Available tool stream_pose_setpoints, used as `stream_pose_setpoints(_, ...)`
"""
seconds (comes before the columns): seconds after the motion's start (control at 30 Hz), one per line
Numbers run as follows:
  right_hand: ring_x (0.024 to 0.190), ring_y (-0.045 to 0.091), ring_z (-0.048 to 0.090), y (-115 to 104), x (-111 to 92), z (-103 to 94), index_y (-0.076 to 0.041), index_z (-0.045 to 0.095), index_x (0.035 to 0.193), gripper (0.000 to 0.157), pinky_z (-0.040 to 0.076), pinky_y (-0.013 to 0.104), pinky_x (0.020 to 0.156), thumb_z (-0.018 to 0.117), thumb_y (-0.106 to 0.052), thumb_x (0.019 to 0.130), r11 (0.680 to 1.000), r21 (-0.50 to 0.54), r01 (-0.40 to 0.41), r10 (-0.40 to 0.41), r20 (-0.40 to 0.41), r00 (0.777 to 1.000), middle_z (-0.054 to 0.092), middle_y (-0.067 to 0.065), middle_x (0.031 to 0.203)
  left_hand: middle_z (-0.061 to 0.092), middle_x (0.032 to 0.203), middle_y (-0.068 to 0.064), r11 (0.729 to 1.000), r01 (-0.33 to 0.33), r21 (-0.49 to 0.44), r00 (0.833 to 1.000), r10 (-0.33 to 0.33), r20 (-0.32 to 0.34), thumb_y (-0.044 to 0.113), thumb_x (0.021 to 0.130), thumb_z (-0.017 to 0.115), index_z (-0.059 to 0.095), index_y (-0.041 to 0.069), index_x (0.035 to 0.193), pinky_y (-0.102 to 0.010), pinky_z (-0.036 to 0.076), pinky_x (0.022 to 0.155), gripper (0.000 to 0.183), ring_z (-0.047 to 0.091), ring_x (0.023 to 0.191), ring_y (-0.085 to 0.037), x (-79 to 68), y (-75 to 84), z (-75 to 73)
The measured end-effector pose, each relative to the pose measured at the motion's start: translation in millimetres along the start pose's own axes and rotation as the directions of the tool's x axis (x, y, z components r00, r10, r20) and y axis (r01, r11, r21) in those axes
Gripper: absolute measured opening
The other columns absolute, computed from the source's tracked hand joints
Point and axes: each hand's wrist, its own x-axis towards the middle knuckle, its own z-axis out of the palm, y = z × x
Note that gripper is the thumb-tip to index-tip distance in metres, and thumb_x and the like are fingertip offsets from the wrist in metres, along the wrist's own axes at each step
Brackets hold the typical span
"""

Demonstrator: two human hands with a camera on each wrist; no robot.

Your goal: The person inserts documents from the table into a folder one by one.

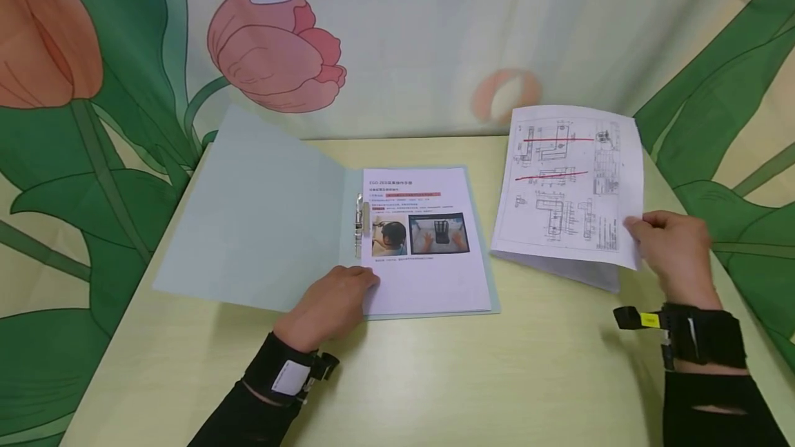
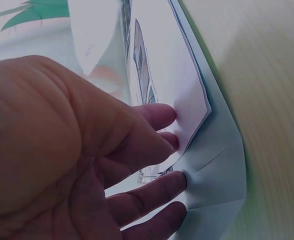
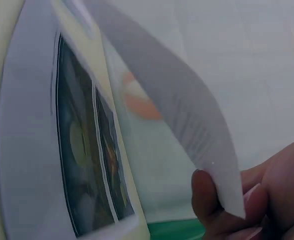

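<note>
A light blue folder (image 1: 267,205) lies open on the table, its left cover raised off the surface. Printed pages (image 1: 428,288) with two photos sit on its right side, beside a metal clip (image 1: 359,219). My left hand (image 1: 329,305) rests at their lower left corner; in the left wrist view its fingertips (image 2: 172,181) touch the pages and the folder. To the right, my right hand (image 1: 673,250) pinches the lower right edge of a drawing sheet (image 1: 571,185) marked with red lines. Thumb and fingers meet on that sheet (image 3: 187,100) in the right wrist view. Another white paper (image 1: 577,271) shows beneath it.
The pale wooden table (image 1: 497,378) extends in front of both hands. A flower-printed curtain (image 1: 422,40) hangs behind and around it. In the right wrist view, a page with dark pictures (image 3: 27,150) lies at the left.
</note>
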Motion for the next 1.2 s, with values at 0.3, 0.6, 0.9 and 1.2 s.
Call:
stream_pose_setpoints(0.3, 0.061, 0.010, 0.049, -23.0, -25.7, 52.0, 0.002, 0.057, 0.118, 0.051, 0.041, 0.023, 0.048, 0.060, -0.041, 0.093, 0.951, 0.309, -0.004, -0.038, 0.129, 0.991, 0.055, 0.003, 0.087, 0.063, 0.127, -0.011, 1.000, -0.006, 0.000, 1.000, 0.006, 0.014, 0.002, 0.089, 0.056, 0.064, 0.005, 0.122, -0.042, 0.047, 0.098, 0.034, 0.057, 0.112, -0.029, -1.0, -0.8, -0.9)
stream_pose_setpoints(0.6, 0.052, 0.019, 0.051, -33.3, -47.2, 114.9, 0.001, 0.066, 0.101, 0.032, 0.039, 0.029, 0.045, 0.062, -0.030, 0.094, 0.975, 0.141, 0.171, -0.205, 0.287, 0.936, 0.056, 0.009, 0.068, 0.070, 0.107, -0.007, 1.000, -0.027, -0.002, 1.000, 0.027, -0.012, 0.004, 0.088, 0.062, 0.067, 0.006, 0.113, -0.031, 0.049, 0.072, 0.026, 0.056, 0.080, -0.020, 2.3, -2.4, -3.9)
stream_pose_setpoints(0.9, 0.061, 0.024, 0.053, -37.7, -51.1, 130.6, -0.003, 0.068, 0.093, 0.025, 0.039, 0.032, 0.051, 0.063, -0.027, 0.092, 0.960, -0.087, 0.266, -0.236, 0.260, 0.936, 0.063, 0.012, 0.075, 0.070, 0.103, -0.008, 1.000, -0.010, -0.015, 1.000, 0.010, 0.019, 0.006, 0.088, 0.063, 0.067, 0.005, 0.110, -0.028, 0.044, 0.066, 0.022, 0.053, 0.075, -0.020, 2.2, -0.9, -9.5)
stream_pose_setpoints(1.2, 0.064, 0.025, 0.051, -44.8, -52.7, 133.1, -0.004, 0.069, 0.091, 0.024, 0.037, 0.031, 0.052, 0.061, -0.026, 0.093, 0.953, -0.094, 0.289, -0.252, 0.285, 0.925, 0.063, 0.011, 0.077, 0.070, 0.105, -0.007, 1.000, -0.006, -0.016, 1.000, 0.007, 0.027, 0.005, 0.090, 0.059, 0.066, 0.006, 0.113, -0.028, 0.045, 0.067, 0.024, 0.054, 0.076, -0.018, 3.1, -2.8, -9.7)
